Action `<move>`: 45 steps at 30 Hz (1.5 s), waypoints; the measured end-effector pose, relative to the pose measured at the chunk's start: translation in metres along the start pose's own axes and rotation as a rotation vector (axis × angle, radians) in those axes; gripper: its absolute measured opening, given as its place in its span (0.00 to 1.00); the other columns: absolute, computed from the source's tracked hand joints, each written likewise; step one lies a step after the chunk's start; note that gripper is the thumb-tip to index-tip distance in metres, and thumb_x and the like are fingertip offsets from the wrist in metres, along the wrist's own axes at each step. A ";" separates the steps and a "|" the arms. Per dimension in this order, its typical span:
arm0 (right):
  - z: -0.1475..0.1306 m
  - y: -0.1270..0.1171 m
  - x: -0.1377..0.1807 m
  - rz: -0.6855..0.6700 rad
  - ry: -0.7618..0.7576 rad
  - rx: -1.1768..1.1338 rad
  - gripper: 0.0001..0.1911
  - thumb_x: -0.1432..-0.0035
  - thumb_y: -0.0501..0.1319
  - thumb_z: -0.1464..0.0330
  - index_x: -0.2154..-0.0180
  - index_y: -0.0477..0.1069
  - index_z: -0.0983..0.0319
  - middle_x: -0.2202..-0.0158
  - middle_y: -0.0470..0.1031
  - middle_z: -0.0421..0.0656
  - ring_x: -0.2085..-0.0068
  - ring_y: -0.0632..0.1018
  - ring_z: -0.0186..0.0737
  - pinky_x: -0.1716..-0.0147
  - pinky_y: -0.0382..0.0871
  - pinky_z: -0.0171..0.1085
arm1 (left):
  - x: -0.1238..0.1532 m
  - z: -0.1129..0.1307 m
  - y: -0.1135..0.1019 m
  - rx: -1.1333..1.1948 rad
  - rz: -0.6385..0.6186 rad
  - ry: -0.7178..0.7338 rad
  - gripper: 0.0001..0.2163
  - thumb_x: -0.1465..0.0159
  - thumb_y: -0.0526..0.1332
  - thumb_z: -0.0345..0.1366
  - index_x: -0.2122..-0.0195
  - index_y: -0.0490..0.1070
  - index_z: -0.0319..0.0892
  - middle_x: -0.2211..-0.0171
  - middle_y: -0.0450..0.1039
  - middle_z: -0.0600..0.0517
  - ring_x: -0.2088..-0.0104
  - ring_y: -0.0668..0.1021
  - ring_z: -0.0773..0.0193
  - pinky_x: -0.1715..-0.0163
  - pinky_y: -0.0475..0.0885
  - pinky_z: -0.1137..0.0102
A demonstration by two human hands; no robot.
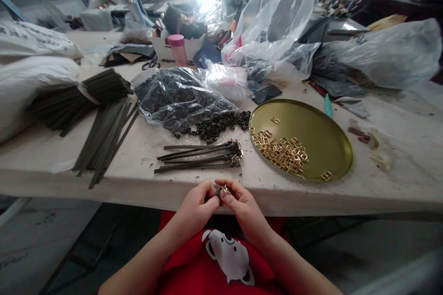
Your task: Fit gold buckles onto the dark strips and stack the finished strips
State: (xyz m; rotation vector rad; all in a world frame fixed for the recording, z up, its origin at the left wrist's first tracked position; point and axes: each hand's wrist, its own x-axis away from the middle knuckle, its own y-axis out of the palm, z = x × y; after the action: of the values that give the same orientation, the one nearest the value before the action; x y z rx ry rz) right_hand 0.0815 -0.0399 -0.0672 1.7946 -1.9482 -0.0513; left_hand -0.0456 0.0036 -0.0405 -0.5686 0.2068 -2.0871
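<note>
My left hand (197, 205) and my right hand (238, 203) meet at the table's front edge, both pinched on a small dark piece with a gold buckle (222, 190) between the fingertips. Just beyond them lie a few finished dark straps (197, 156) with gold buckles at their right ends. A round gold tray (325, 138) to the right holds a heap of loose gold buckles (282, 152). A pile of small black loops (216, 124) spills from a clear bag (176, 94) further back.
Loose dark strips (104, 140) and a bundled stack (76, 97) lie at the left, next to white sacks (31, 73). Plastic bags (380, 55), a pink cup (178, 48), a phone (266, 93) and clutter crowd the back. The white table (398, 179) has a worn front edge.
</note>
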 end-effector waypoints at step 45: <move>0.009 -0.019 -0.003 -0.163 0.041 0.193 0.07 0.44 0.49 0.63 0.70 0.54 0.59 0.85 0.48 0.29 0.84 0.52 0.27 0.85 0.46 0.29 | 0.005 -0.004 -0.023 0.387 -0.317 -0.266 0.14 0.43 0.56 0.38 0.57 0.62 0.39 0.75 0.71 0.55 0.76 0.72 0.69 0.74 0.63 0.74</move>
State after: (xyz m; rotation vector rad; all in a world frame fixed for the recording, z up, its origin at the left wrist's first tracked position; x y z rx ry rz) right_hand 0.0959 -0.0426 -0.0823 2.0599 -1.8270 0.1233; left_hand -0.0669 0.0119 -0.0338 -0.6622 -0.4591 -2.2452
